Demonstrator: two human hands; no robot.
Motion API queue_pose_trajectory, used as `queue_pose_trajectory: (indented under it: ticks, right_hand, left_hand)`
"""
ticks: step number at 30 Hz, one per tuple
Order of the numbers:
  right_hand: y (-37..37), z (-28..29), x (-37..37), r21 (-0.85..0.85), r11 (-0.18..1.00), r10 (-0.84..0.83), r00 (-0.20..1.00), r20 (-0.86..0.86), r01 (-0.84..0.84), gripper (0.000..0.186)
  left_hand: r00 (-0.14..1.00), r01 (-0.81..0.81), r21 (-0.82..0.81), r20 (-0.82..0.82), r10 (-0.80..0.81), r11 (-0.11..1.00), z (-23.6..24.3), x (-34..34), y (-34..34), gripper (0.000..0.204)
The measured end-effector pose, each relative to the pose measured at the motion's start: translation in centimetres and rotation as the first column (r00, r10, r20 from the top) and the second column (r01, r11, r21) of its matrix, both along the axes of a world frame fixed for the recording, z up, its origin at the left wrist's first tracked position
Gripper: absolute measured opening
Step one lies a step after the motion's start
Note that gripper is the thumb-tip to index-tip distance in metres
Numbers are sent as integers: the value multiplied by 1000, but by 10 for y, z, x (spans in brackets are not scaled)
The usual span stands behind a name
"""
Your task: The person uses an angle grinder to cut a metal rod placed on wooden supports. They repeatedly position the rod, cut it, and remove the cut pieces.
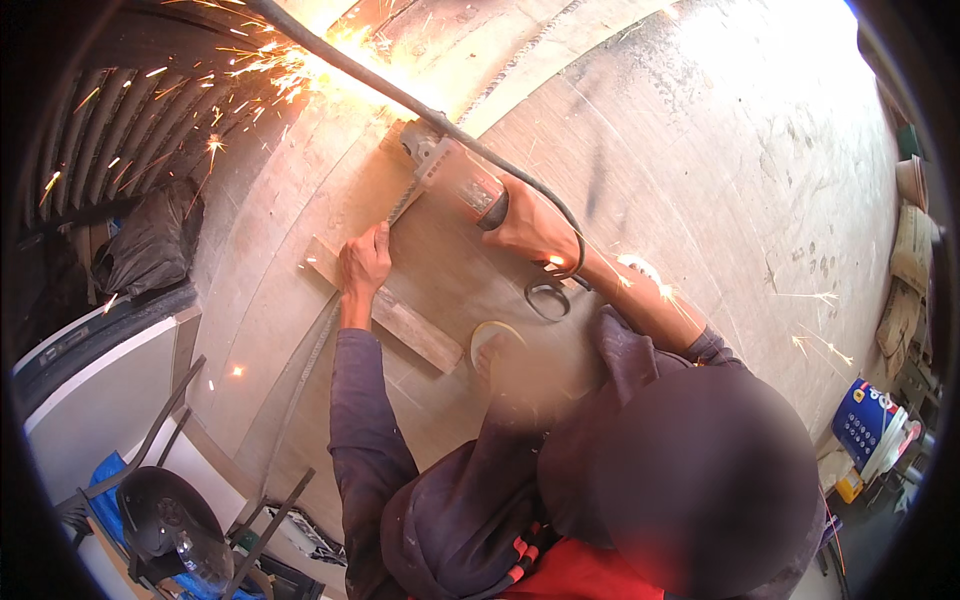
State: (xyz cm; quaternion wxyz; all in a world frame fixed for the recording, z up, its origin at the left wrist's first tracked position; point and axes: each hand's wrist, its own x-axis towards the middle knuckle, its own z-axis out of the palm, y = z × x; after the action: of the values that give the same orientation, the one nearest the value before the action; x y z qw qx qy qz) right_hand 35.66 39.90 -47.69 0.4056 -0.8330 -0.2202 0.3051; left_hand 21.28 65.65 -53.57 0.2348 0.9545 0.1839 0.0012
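My right hand [525, 225] is closed round the body of an angle grinder [462, 185], whose dark power cord [350, 68] runs across the top of the head view. A bright burst of sparks [345, 70] flies up and left from the grinder's head; glare hides the disc. My left hand [364, 262] grips a ribbed steel rod [403, 203] beside the grinder. Beneath that hand a wooden block [425, 335] lies on the floor, and the rod continues behind it toward the lower left.
A dark ring [547, 299] lies on the tiled floor. Another ribbed rod [515, 62] stretches away at the top. At left are a dark bag [150, 245] and a metal-legged chair [170, 510]; at right stands a blue and white bucket [868, 425].
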Motion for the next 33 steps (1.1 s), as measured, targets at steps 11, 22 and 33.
queue_pose_trajectory:
  ticks: [11, 22, 33]
  right_hand:
    - [3, -2, 1, -41, 999, 5, 999, 42, -3, 47]
    - [2, -14, 0, 12, 1000, 9, 986, 165, -11, 57]
    - [3, -4, 0, -44, 999, -7, 998, 67, 10, 47]
  left_hand:
    - [999, -29, 17, -43, 29, 999, -2, -2, 1, 54]
    - [998, -33, 52, -61, 36, 998, 0, -2, -3, 51]
    - [999, -10, -39, -46, 8, 999, -4, -2, 4, 54]
